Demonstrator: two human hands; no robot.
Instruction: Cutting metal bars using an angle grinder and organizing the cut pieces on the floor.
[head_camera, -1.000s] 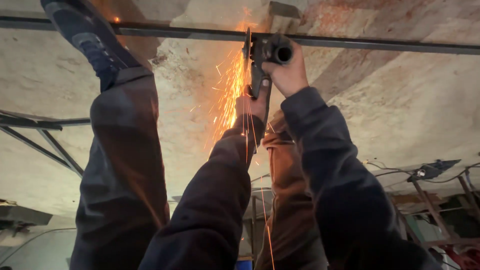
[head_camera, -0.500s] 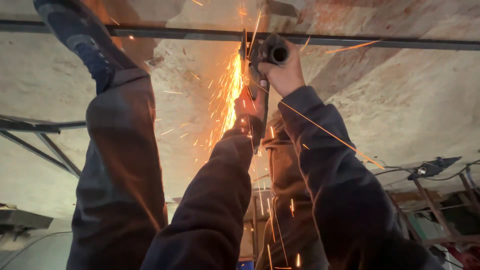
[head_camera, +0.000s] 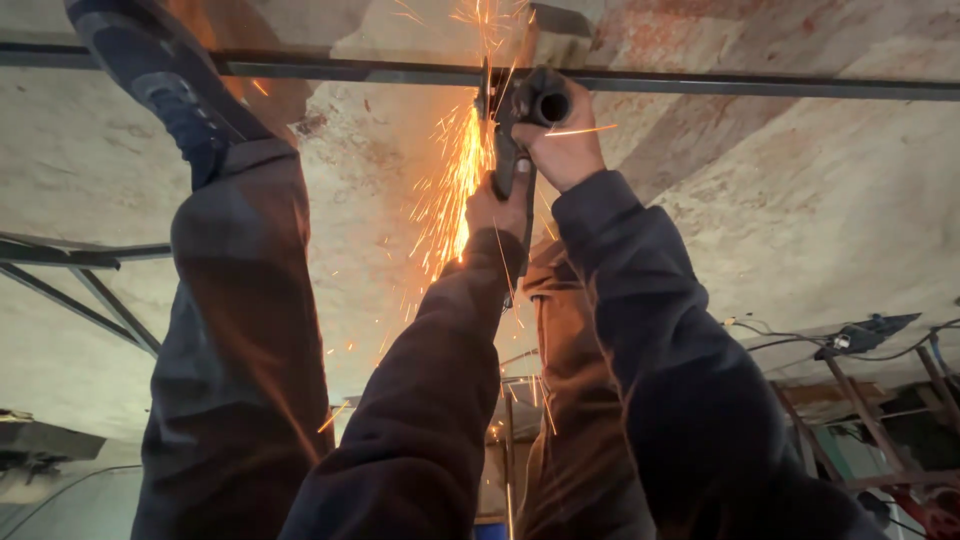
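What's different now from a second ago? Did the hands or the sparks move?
Little has changed. The sparks now spray mostly down and left in a thicker stream, with a few flying up past the metal bar. Nothing was picked up or let go. The left hand and right hand stay gripping the grinder at the same spot on the bar.

Grinder disc: hidden by the glare of sparks (head_camera: 455, 190) where the angle grinder (head_camera: 520, 130) meets the steel bar (head_camera: 760, 85).
Left hand (head_camera: 500, 210): fingers wrapped behind the grinder's handle, mostly unseen.
Right hand (head_camera: 565, 150): palm side hidden against the grinder body.
Shoe (head_camera: 160, 75): toe cut off by the top edge.
Steel bar: both ends run out of frame.
Lower right clutter: too dark to tell.
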